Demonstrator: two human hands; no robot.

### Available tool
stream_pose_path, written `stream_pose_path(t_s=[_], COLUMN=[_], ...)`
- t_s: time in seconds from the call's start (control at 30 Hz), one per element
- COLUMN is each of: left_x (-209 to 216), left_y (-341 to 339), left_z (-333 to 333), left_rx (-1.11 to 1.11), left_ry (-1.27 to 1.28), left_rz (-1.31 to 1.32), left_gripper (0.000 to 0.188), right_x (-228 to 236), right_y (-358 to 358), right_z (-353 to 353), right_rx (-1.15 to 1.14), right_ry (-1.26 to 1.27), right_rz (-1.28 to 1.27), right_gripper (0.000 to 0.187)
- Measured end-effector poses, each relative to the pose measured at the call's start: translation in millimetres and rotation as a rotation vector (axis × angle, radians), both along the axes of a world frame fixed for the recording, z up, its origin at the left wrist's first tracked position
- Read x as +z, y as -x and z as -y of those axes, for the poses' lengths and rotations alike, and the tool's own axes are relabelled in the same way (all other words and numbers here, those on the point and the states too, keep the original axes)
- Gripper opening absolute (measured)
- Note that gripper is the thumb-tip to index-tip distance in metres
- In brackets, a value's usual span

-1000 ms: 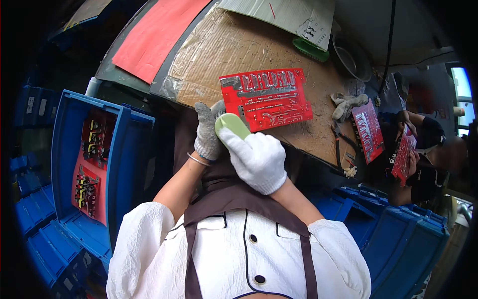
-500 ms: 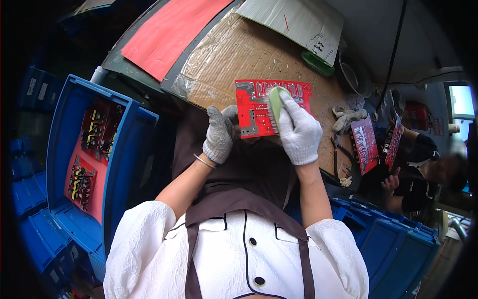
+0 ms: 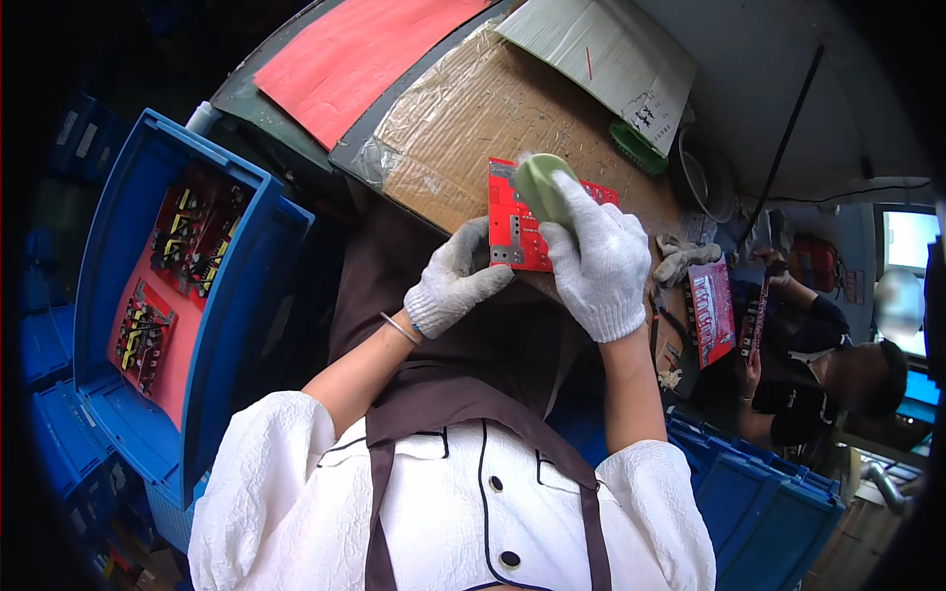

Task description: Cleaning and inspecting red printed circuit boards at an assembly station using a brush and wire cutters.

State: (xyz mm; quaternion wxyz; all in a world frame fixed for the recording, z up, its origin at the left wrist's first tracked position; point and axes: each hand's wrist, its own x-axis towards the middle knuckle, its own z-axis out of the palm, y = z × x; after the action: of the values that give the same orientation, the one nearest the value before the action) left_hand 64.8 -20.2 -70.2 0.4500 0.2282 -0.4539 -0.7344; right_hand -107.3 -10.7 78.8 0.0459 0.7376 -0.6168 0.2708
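A red circuit board [image 3: 505,222] with grey solder patches is held up at the near edge of the cardboard-covered bench. My left hand [image 3: 458,280], in a white glove soiled at the fingers, grips the board's left lower corner, thumb in front. In my right hand [image 3: 597,258], also white-gloved, is a green-backed brush [image 3: 544,185]. The brush sits over the upper middle of the board and covers part of it. Its bristles are mostly hidden in this view.
Left of me, a blue bin [image 3: 187,414] holds populated boards on pink foam. A red sheet [image 3: 365,64], a pale panel [image 3: 606,69], another green brush [image 3: 639,148] and a metal bowl [image 3: 702,172] lie on the bench. Pliers [image 3: 670,325] and spare gloves [image 3: 685,258] lie right. A co-worker [image 3: 818,364] holds a board.
My left hand has closed on the board's corner, where it was loosely beside it. The brush has moved up and tilted, showing more of its green back. My view has shifted slightly.
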Motion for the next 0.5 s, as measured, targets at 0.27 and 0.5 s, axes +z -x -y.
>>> stream_pose_path(t_s=[0.27, 0.5], left_x=[8, 11], left_y=[-1, 5], left_z=[0, -2], left_rx=[0.023, 0.075], left_ry=[0.017, -0.014], left_rz=[0.100, -0.025], left_gripper=[0.054, 0.056], right_x=[-27, 5], right_y=[-13, -7], right_z=[50, 17], right_rx=[0.372, 0.402], right_ry=[0.051, -0.075], right_rz=[-0.230, -0.155], right_gripper=[0.039, 0.045])
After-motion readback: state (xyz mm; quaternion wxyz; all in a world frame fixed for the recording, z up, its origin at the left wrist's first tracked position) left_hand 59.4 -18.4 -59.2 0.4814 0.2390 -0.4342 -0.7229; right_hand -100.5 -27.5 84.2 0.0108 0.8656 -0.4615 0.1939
